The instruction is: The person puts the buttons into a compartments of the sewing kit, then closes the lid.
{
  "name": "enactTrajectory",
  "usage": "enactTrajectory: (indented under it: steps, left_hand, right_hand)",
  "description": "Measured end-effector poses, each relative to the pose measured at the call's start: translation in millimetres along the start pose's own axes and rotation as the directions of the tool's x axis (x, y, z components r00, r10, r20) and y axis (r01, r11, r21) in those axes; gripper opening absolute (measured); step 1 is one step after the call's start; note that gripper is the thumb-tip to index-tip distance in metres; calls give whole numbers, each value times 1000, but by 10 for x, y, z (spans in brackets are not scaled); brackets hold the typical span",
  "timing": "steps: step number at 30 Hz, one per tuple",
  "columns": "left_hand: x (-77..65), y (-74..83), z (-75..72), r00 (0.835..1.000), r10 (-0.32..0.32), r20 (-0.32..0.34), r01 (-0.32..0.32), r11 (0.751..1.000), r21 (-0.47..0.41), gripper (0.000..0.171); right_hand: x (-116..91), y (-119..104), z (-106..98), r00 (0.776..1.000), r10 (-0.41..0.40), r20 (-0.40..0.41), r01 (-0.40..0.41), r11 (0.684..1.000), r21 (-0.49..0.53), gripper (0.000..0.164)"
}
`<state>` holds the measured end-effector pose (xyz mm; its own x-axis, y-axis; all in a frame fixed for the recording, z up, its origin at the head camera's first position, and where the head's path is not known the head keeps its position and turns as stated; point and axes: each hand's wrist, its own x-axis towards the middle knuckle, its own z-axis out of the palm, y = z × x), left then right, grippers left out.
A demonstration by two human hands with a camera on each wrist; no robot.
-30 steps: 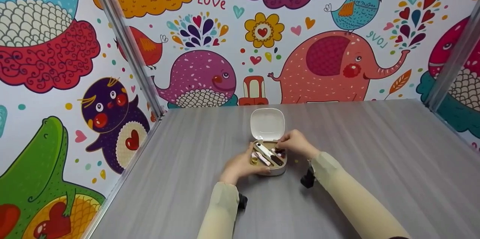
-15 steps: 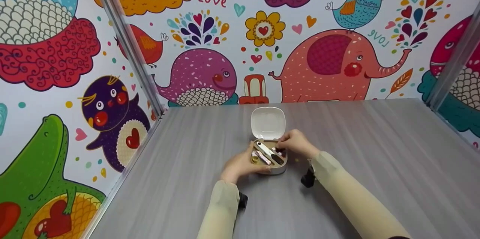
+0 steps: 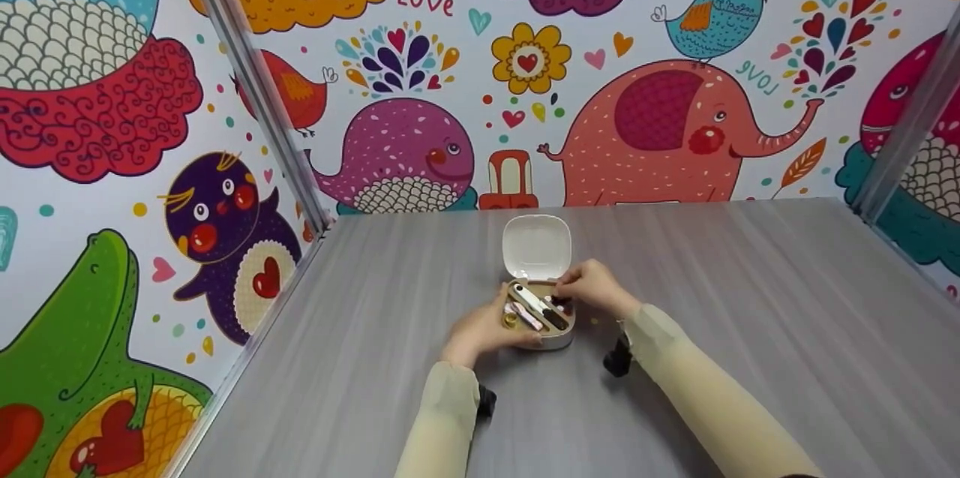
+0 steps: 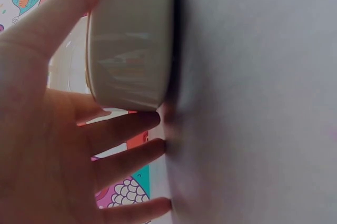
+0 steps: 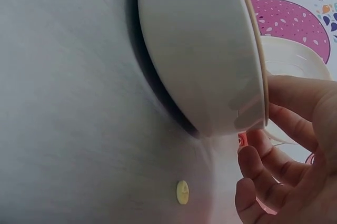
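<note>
A small white lidded box (image 3: 555, 341) stands on the table, its lid (image 3: 535, 247) raised at the back. My left hand (image 3: 480, 329) grips the box's left side, thumb along the front wall and fingers at the far side. Inside the box lie a slim white-and-black tool (image 3: 531, 299), a pink-and-white stick-like piece (image 3: 525, 315) and a small gold round piece (image 3: 510, 320). Over the right rim, my right hand (image 3: 596, 287) reaches thumb and forefinger into the right compartment, beside small dark red and pink pieces (image 3: 562, 307). The box wall hides those fingertips in the right wrist view.
A small yellow button (image 5: 182, 192) lies on the grey table (image 3: 390, 298), just right of the box. Printed wall panels (image 3: 420, 148) with metal corner posts (image 3: 251, 80) enclose the back and sides.
Both hands and the box stay in practically the same place. Only a slight shift of the head view shows.
</note>
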<state>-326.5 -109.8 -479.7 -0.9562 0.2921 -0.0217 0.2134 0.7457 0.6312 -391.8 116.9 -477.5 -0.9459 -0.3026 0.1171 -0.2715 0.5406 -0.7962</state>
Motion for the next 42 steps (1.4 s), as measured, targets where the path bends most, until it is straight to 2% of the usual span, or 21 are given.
enactTrajectory:
  steps: [9, 14, 22, 31, 38, 42]
  left_hand:
    - [21, -16, -7, 999, 38, 4, -38, 999, -33, 118]
    - [24, -25, -13, 999, 33, 1, -33, 998, -47, 119]
    - [31, -26, -6, 1000, 22, -10, -23, 999, -36, 120]
    - [24, -23, 1, 1000, 5, 5, -5, 1000, -25, 120]
    - [34, -25, 0, 999, 33, -8, -33, 999, -28, 120]
    - [23, -28, 16, 999, 39, -7, -39, 999, -32, 119]
  right_hand:
    - [-62, 60, -143, 998, -58, -28, 60, 995, 81, 12]
    - [-131, 129, -237, 993, -113, -35, 116, 985, 127, 11]
    - [-255, 273, -333, 998, -54, 12, 53, 995, 85, 16]
    - [-404, 502, -468, 1000, 0, 22, -2, 998, 66, 22]
    - [-559, 601, -652, 993, 59, 102, -67, 995, 68, 26]
    - [-631, 651, -710, 982, 43, 182, -55, 996, 64, 28]
